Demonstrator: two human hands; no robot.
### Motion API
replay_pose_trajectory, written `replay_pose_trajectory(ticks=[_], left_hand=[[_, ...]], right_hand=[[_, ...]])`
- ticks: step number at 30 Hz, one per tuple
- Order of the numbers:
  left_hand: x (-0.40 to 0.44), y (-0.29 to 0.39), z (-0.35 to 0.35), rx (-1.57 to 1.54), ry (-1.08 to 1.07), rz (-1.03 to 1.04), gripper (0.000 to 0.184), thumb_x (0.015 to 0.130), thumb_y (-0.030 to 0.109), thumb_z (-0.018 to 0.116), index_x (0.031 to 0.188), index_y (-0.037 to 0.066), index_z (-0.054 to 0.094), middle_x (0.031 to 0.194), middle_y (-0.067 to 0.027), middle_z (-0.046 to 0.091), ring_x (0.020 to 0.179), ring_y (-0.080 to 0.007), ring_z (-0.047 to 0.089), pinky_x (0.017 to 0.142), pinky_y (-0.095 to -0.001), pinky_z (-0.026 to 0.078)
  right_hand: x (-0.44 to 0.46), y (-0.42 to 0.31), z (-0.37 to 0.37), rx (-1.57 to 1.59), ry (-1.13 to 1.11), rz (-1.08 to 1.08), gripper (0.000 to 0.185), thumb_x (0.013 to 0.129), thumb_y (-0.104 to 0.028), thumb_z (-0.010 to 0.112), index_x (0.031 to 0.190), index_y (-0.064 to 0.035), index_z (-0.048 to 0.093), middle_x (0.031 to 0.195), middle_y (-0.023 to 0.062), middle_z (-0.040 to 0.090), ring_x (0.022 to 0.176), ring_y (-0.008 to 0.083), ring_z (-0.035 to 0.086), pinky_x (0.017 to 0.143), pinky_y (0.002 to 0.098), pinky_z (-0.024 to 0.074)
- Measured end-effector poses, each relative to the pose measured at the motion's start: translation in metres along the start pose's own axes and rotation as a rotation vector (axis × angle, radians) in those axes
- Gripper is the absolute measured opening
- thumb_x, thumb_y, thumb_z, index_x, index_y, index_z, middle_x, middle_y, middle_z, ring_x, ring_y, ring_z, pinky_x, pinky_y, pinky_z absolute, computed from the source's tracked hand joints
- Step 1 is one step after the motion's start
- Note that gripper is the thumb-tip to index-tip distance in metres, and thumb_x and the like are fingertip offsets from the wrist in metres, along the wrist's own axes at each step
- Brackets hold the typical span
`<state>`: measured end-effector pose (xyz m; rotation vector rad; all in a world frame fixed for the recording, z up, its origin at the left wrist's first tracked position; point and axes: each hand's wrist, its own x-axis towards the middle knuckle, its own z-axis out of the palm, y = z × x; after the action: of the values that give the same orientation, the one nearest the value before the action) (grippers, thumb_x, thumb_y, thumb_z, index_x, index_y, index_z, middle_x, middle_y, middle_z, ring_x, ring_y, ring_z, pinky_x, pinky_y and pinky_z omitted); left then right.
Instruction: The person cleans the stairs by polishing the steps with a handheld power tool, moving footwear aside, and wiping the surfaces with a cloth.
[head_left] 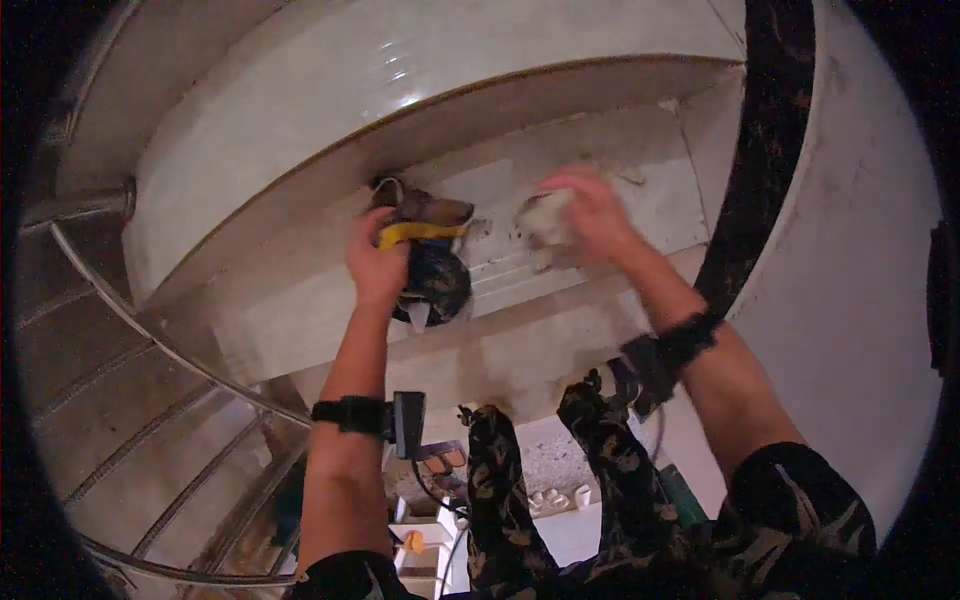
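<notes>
My left hand [378, 258] is closed on the near edge of a dark bundle that has a yellow band [412, 233] across it. The bundle's upper part is a brown, shoe-like piece [432, 209]; I cannot make out its exact kind. Below it, against my wrist, sits a dark rounded thing [438, 280] with a pale tip. My right hand [597, 215], smeared by motion, is on a whitish crumpled cloth [545, 217] over the pale step. Dark specks lie on the step [520, 275] between my hands.
A wide curved step [480, 55] rises ahead. Black trim [750, 150] and a pale wall [860, 250] run along the right. A curved metal railing [150, 318] descends at the left beside lower stairs. My legs [500, 490] are below, with small items on the floor beyond.
</notes>
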<state>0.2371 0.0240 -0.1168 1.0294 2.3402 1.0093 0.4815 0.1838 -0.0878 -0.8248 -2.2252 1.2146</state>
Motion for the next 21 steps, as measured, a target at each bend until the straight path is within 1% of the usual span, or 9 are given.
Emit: replay_pose_trajectory(ticks=[2,4,8,10,15,17,19,20,21], left_hand=[[-0.001,-0.004,-0.019,-0.074,0.075,0.042,0.045,0.061,0.028,0.061,0.101,0.009,0.055,0.106,-0.0126,0.049,0.101,-0.0284,0.045,0.086,-0.0369,0.036],[0.008,-0.002,-0.011,0.14,0.102,-0.017,0.05,0.062,0.031,0.061,0.106,0.01,0.053,0.108,-0.0141,0.047,0.102,-0.0294,0.043,0.084,-0.0396,0.036],[0.007,0.024,0.044,0.76,0.284,-0.088,0.063,0.062,0.038,0.059,0.119,0.014,0.044,0.115,-0.0169,0.042,0.104,-0.0341,0.039,0.081,-0.0483,0.035],[-0.001,0.035,0.059,0.775,0.17,0.001,0.063,0.062,0.038,0.059,0.12,0.017,0.043,0.117,-0.0151,0.041,0.104,-0.0347,0.038,0.08,-0.0495,0.034],[-0.022,0.09,0.103,0.726,-0.063,0.23,0.063,0.062,0.034,0.063,0.121,0.023,0.043,0.12,-0.0131,0.04,0.103,-0.0357,0.04,0.076,-0.049,0.039],[-0.034,0.104,0.123,0.657,-0.181,0.375,0.061,0.062,0.031,0.063,0.12,0.024,0.043,0.114,-0.0126,0.044,0.101,-0.0338,0.04,0.076,-0.0481,0.039],[-0.045,0.128,0.135,0.551,-0.254,0.372,0.06,0.061,0.024,0.064,0.117,0.022,0.045,0.111,-0.0123,0.046,0.097,-0.0323,0.044,0.075,-0.0448,0.041],[-0.047,0.136,0.134,0.489,-0.312,0.35,0.059,0.061,0.02,0.064,0.117,0.019,0.045,0.109,-0.0126,0.047,0.095,-0.0318,0.047,0.076,-0.043,0.042],[-0.045,0.133,0.132,0.483,-0.309,0.357,0.059,0.061,0.02,0.064,0.117,0.019,0.045,0.109,-0.0126,0.047,0.095,-0.0318,0.047,0.076,-0.043,0.042]], right_hand=[[-0.028,0.023,-0.044,0.249,0.069,0.363,0.034,0.067,-0.004,0.046,0.098,-0.0081,0.058,0.105,0.0146,0.052,0.106,0.0299,0.042,0.093,0.0375,0.0307],[-0.054,0.085,-0.077,-0.333,0.276,0.185,0.038,0.069,-0.011,0.051,0.106,-0.0081,0.053,0.111,0.0153,0.049,0.109,0.032,0.04,0.093,0.0386,0.03],[-0.057,0.108,-0.069,-0.542,0.324,0.299,0.047,0.069,-0.02,0.055,0.114,-0.0084,0.046,0.117,0.0145,0.045,0.111,0.0322,0.037,0.095,0.0428,0.0264],[-0.045,0.094,-0.047,-0.801,0.353,0.302,0.055,0.067,-0.025,0.058,0.117,-0.0081,0.041,0.121,0.013,0.041,0.115,0.0319,0.033,0.096,0.0469,0.022],[-0.062,0.084,-0.031,-0.658,0.292,0.14,0.054,0.066,-0.023,0.058,0.115,-0.0068,0.041,0.12,0.0121,0.039,0.116,0.0333,0.029,0.095,0.0511,0.0191],[-0.072,0.082,-0.025,-0.658,0.258,0.089,0.054,0.065,-0.021,0.058,0.115,-0.0066,0.041,0.119,0.0121,0.039,0.116,0.034,0.029,0.095,0.0515,0.019],[-0.077,0.077,-0.025,-0.505,0.269,0.067,0.052,0.066,-0.015,0.057,0.115,-0.0056,0.04,0.117,0.0135,0.041,0.115,0.0324,0.032,0.096,0.0457,0.023],[-0.078,0.074,-0.029,-0.509,0.275,0.065,0.052,0.066,-0.015,0.057,0.115,-0.0056,0.04,0.117,0.0135,0.041,0.115,0.0324,0.032,0.096,0.0457,0.023],[-0.077,0.067,-0.036,-0.31,0.313,0.256,0.051,0.067,-0.012,0.056,0.115,-0.0052,0.04,0.118,0.0146,0.041,0.111,0.0306,0.037,0.094,0.0407,0.027]])
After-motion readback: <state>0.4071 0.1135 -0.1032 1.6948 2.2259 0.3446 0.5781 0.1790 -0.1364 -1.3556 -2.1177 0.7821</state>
